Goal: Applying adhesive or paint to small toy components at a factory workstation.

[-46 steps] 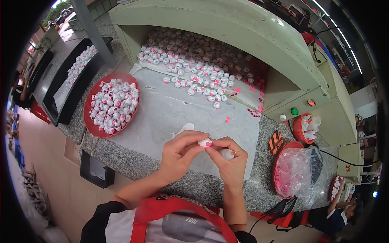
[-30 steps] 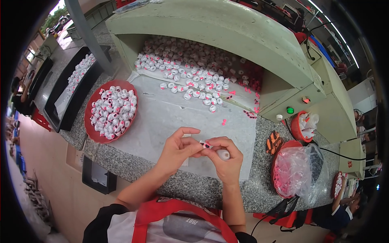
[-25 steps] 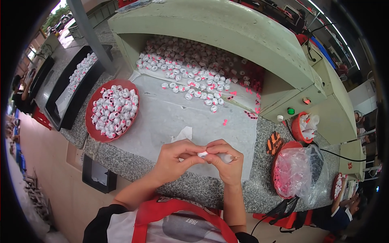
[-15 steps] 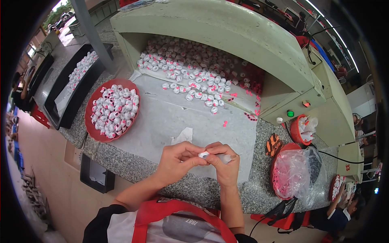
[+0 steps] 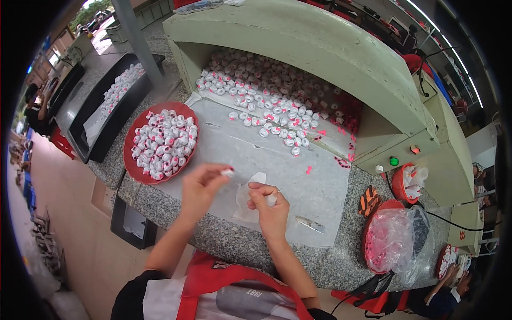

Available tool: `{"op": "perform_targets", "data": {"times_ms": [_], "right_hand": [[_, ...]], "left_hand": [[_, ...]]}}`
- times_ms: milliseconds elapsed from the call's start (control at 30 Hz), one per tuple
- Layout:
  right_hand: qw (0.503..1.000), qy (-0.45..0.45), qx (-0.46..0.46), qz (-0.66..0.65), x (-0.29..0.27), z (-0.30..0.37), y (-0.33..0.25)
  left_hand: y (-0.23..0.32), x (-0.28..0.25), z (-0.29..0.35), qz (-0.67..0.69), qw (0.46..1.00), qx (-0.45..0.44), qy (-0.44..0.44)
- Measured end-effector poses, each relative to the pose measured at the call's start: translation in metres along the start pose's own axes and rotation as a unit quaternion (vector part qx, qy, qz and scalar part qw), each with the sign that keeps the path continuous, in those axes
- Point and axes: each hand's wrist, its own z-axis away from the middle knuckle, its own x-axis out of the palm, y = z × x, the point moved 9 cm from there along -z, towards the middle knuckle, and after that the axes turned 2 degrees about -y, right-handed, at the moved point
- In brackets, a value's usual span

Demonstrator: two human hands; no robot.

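A small white round piece with a dark red end (image 5: pixel 228 172) is pinched between the thumb and fingertips of my left hand (image 5: pixel 200 191). That hand is raised over the white sheet, to the right of the red bowl of similar pieces (image 5: pixel 160 144). My right hand (image 5: pixel 271 210) is closed around a small whitish squeeze bottle (image 5: pixel 271 200), mostly hidden by the fingers; a thin tip shows above them. Beneath and beside the right hand lies a torn piece of white paper (image 5: pixel 244 205). A clear slim tube or packet (image 5: pixel 310 224) rests on the sheet farther right.
A pale green open-fronted machine (image 5: pixel 298 48) stands at the back, with many white-and-pink pieces (image 5: pixel 261 98) spilling out. Loose pink bits (image 5: pixel 309 170) lie on the sheet. At right are a small red basket (image 5: pixel 399 184) and a plastic-covered red bowl (image 5: pixel 392 237); at left, a black tray (image 5: pixel 96 144).
My hands have come apart. The left has moved left and up with the small white piece; the right has moved slightly left, still around the bottle. The clear tube on the sheet has come into view.
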Motion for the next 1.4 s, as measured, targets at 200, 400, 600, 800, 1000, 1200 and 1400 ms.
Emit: {"op": "perform_targets", "data": {"times_ms": [200,400,600,800,1000,1200,1400], "right_hand": [[0.999,0.010,-0.005,0.032,-0.018,0.009,-0.019],[0.993,0.076,-0.078,0.046,-0.051,0.015,-0.057],[0.997,0.065,-0.044,-0.003,-0.056,0.012,-0.036],[0.999,0.040,-0.014,0.010,-0.049,0.019,-0.032],[0.999,0.052,-0.017,0.004,-0.052,0.021,-0.037],[0.999,0.046,0.003,0.012,-0.050,0.020,-0.030],[1.000,0.017,0.017,0.010,-0.047,0.022,-0.028]], "left_hand": [[0.080,-0.050,-0.036,-0.489,0.788,0.284,0.242],[0.213,0.144,0.080,0.515,0.668,0.205,-0.497],[0.255,0.159,0.122,0.392,0.524,0.106,-0.749],[0.248,0.165,0.128,0.457,0.503,0.091,-0.728],[0.258,0.156,0.114,0.676,0.436,0.123,-0.581],[0.260,0.158,0.111,0.654,0.463,0.106,-0.590],[0.243,0.172,0.134,0.395,0.495,0.157,-0.758]]}}
